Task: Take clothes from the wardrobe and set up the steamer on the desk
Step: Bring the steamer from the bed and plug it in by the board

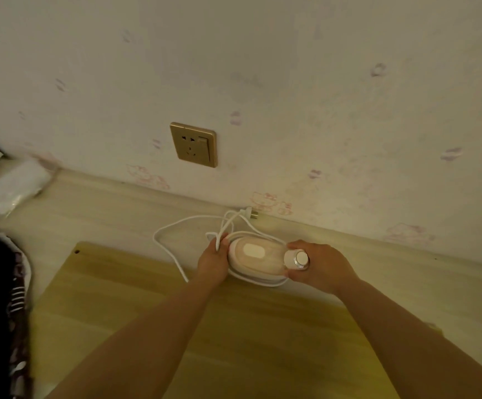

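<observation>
Your two hands hold the steamer between them, over the far edge of the yellow board that lies on the desk. The steamer is a white, oval body with a paler patch on top. Your left hand grips its left end, and a loop of the white cord runs across those fingers. Your right hand curls around the right end, where a round, ribbed knob shows between thumb and fingers.

The cord trails out to the left in a wide loop on the desk and wraps around the near side of the steamer. Its plug lies loose on the desk at the foot of the wall, just beyond the steamer. The gold wall socket sits higher up, to the far left of the plug.

Dark patterned clothes lie at the left edge, and a blurred white object rests at the far left.
</observation>
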